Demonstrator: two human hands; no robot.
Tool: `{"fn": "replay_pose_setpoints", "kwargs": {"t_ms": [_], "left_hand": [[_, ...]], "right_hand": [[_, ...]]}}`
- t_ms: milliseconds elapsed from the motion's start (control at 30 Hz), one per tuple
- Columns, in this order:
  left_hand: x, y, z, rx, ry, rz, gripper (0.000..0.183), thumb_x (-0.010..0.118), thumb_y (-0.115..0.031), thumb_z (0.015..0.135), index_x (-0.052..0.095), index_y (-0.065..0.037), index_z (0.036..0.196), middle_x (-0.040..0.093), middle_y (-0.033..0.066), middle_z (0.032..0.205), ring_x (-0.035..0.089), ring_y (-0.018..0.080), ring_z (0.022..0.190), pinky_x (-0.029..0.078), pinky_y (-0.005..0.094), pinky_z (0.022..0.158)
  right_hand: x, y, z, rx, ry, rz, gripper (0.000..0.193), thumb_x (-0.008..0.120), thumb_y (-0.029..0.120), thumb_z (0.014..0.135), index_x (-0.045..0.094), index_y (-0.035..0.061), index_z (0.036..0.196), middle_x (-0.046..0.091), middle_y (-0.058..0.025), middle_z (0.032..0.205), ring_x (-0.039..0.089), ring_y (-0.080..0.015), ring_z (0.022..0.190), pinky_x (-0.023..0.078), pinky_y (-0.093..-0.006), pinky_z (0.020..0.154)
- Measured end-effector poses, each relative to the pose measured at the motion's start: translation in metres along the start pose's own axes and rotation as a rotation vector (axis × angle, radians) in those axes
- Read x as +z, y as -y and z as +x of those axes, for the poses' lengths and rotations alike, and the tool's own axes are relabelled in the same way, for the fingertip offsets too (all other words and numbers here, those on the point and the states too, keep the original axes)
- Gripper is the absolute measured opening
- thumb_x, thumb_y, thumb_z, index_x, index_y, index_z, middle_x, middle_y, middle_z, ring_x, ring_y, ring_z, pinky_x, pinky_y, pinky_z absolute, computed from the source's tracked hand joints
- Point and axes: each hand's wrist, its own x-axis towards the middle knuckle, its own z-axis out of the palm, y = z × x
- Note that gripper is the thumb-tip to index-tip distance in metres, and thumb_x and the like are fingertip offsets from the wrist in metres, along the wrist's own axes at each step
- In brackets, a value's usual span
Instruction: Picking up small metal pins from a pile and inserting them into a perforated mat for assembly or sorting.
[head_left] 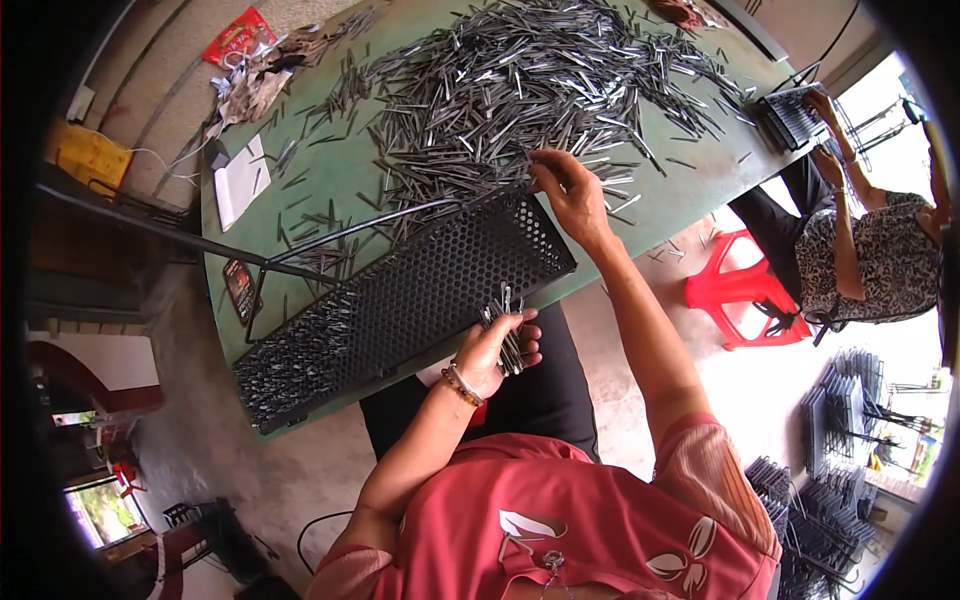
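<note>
A bundle of thin dark metal strips (pixel 508 335) is gripped in my left hand (pixel 487 352), held just off the near edge of a black perforated rack (pixel 430 270). Many strips stand upright in the rack's holes at its left end, while its middle holes show bare. Beyond the rack's far right corner is my right hand (pixel 572 195), thumb and forefinger pinched together at the edge of a big heap of loose metal strips (pixel 520 85). Whatever those fingertips hold is too small to make out.
The rack lies along the near side of a green table (pixel 690 185); its long handle (pixel 360 230) slants above it. Left are a phone (pixel 240 288) and white pad (pixel 238 185). Another person (pixel 865 250) handles a black rack (pixel 795 115) at right, near a red stool (pixel 735 290).
</note>
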Motion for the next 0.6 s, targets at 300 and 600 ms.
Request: {"fn": "replay_pose_setpoints", "kwargs": {"t_ms": [300,600], "left_hand": [[0.006,0.005,-0.009,0.124,-0.042,0.185,0.027,0.053,-0.026,0.089,0.059,-0.005,0.104,0.063,0.0067,0.077,0.055,0.0093,0.058,0.044,0.023,0.047],[0.006,0.005,-0.011,0.135,-0.032,0.148,0.029,0.052,-0.027,0.09,0.057,-0.005,0.109,0.063,0.0067,0.075,0.054,0.0071,0.056,0.044,0.0216,0.046]], "right_hand": [[0.004,-0.004,-0.008,-0.342,0.01,-0.337,0.016,0.062,0.004,0.081,0.061,0.0015,0.097,0.063,-0.0107,0.085,0.063,-0.0259,0.076,0.049,-0.0338,0.067],[0.003,0.009,-0.011,-0.456,0.085,-0.727,0.017,0.064,0.009,0.078,0.064,0.0056,0.095,0.061,-0.0071,0.086,0.057,-0.0245,0.079,0.042,-0.035,0.071]]}}
